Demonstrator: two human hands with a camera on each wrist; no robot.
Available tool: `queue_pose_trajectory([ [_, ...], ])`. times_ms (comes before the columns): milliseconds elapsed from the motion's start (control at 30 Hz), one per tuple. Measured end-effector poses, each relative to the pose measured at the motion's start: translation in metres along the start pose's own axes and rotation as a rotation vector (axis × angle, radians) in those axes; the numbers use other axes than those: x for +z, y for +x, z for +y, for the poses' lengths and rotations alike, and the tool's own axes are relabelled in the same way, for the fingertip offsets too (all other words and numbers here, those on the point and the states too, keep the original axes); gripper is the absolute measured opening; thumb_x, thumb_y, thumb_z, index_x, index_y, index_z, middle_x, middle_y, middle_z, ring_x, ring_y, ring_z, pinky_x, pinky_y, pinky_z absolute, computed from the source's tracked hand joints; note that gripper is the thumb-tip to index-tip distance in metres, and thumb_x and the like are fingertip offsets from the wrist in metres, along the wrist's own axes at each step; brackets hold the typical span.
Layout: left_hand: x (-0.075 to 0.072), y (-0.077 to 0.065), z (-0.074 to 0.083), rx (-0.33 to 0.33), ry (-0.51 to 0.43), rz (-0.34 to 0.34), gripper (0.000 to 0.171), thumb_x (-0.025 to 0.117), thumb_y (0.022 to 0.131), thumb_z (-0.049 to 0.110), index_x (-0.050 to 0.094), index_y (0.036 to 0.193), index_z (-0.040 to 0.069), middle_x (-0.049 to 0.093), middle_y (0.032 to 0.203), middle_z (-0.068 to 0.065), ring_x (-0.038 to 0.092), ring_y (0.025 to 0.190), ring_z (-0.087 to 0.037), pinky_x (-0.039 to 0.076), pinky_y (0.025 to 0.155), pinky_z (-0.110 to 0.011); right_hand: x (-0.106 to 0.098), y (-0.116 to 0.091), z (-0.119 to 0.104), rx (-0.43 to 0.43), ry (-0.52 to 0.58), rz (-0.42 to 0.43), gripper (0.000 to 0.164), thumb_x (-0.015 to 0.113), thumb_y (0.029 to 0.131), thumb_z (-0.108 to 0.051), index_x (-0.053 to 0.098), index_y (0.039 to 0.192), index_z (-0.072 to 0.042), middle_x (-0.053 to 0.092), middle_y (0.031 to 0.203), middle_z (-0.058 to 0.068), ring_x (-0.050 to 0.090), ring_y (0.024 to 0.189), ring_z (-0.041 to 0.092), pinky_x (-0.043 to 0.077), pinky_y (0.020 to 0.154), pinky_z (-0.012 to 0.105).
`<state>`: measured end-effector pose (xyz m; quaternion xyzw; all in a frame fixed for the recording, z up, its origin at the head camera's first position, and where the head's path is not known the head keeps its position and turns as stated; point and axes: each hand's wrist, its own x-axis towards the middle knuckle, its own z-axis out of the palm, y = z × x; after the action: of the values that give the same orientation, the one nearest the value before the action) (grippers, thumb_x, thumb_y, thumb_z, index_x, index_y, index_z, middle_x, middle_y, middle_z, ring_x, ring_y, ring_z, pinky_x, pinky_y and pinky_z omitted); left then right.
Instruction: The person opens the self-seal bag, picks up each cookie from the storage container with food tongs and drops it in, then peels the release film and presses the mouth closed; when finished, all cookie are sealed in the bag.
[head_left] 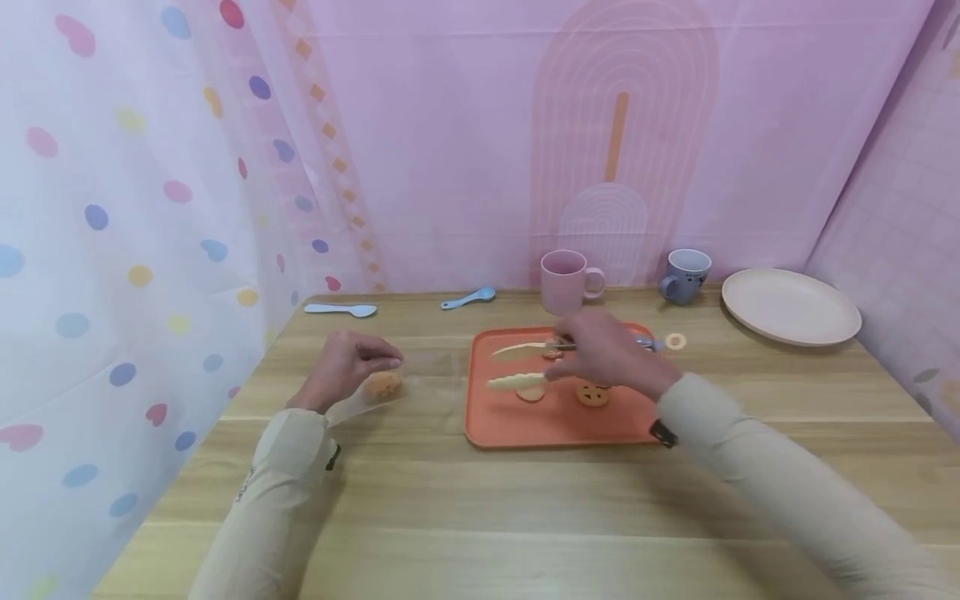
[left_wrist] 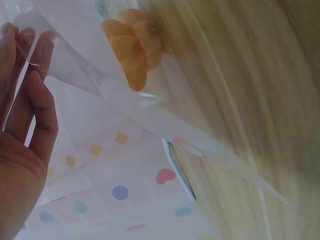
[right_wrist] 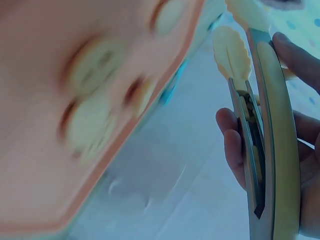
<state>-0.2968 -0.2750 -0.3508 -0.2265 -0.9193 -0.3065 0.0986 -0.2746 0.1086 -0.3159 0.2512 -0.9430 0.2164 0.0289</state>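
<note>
At the left of the table my left hand [head_left: 341, 367] pinches the edge of a clear plastic bag [head_left: 435, 392]. A light brown, flower-shaped cookie [left_wrist: 134, 50] shows through the film in the left wrist view. My right hand [head_left: 603, 350] grips metal tongs [right_wrist: 282, 145] with cream scalloped tips, held above the orange tray [head_left: 491, 429]. The tong tips stand apart with nothing between them. Below lie a round cookie with cut-out holes [head_left: 592, 395] and a paler round cookie [head_left: 531, 394]. The hand and tongs partly hide other cookies on the tray.
Behind the tray stand a pink mug [head_left: 562, 283] and a blue-grey mug [head_left: 686, 277]. A large cream plate [head_left: 791, 307] is at the right. Two light-blue spoons, one left [head_left: 341, 310] and one nearer the middle [head_left: 468, 298], lie along the back edge.
</note>
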Motion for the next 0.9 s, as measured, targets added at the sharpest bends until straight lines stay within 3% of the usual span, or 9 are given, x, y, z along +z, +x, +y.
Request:
queue_pose_trajectory([
  [200, 0.001, -0.001, -0.001, -0.012, -0.008, -0.008, 0.007, 0.077, 0.087, 0.007, 0.080, 0.093, 0.005, 0.080, 0.093, -0.012, 0.077, 0.089, -0.026, 0.063, 0.078, -0.036, -0.006, -0.022, 0.028, -0.035, -0.082, -0.002, 0.038, 0.090, 0.071, -0.034, 0.060, 0.069, -0.012, 0.046, 0.063, -0.004, 0.040, 0.062, 0.012, 0.031, 0.057, 0.026],
  [367, 0.002, -0.001, -0.002, -0.010, -0.014, -0.011, 0.009, 0.077, 0.087, 0.008, 0.080, 0.094, 0.004, 0.080, 0.093, -0.012, 0.078, 0.089, -0.027, 0.063, 0.078, -0.037, -0.003, -0.030, 0.043, -0.049, -0.068, 0.022, 0.039, 0.091, 0.068, -0.030, 0.056, 0.064, -0.014, 0.041, 0.061, -0.006, 0.038, 0.061, 0.011, 0.029, 0.057, 0.026],
  [533, 0.003, 0.000, -0.004, -0.016, -0.016, -0.018, 0.009, 0.076, 0.088, 0.009, 0.080, 0.095, 0.004, 0.080, 0.094, -0.011, 0.077, 0.089, -0.026, 0.063, 0.078, -0.037, -0.002, -0.029, 0.048, -0.024, -0.062, 0.032, 0.038, 0.090, 0.068, -0.031, 0.057, 0.066, -0.013, 0.039, 0.061, -0.006, 0.038, 0.061, 0.011, 0.028, 0.057, 0.026],
  [733, 0.003, -0.002, -0.004, -0.018, -0.022, -0.024, 0.009, 0.077, 0.088, 0.008, 0.080, 0.095, 0.004, 0.080, 0.094, -0.011, 0.077, 0.089, -0.026, 0.063, 0.078, -0.036, -0.002, -0.029, 0.049, -0.014, -0.052, 0.034, 0.031, 0.090, 0.069, -0.031, 0.065, 0.070, -0.013, 0.048, 0.062, -0.004, 0.044, 0.063, 0.012, 0.033, 0.058, 0.026],
  [900, 0.001, -0.004, -0.003, -0.032, -0.032, -0.021, 0.009, 0.076, 0.088, 0.008, 0.080, 0.095, 0.004, 0.080, 0.094, -0.011, 0.077, 0.090, -0.026, 0.063, 0.079, -0.036, -0.001, -0.027, 0.047, -0.022, -0.049, 0.040, 0.034, 0.091, 0.070, -0.031, 0.062, 0.066, -0.015, 0.046, 0.060, -0.006, 0.042, 0.062, 0.011, 0.031, 0.058, 0.026],
])
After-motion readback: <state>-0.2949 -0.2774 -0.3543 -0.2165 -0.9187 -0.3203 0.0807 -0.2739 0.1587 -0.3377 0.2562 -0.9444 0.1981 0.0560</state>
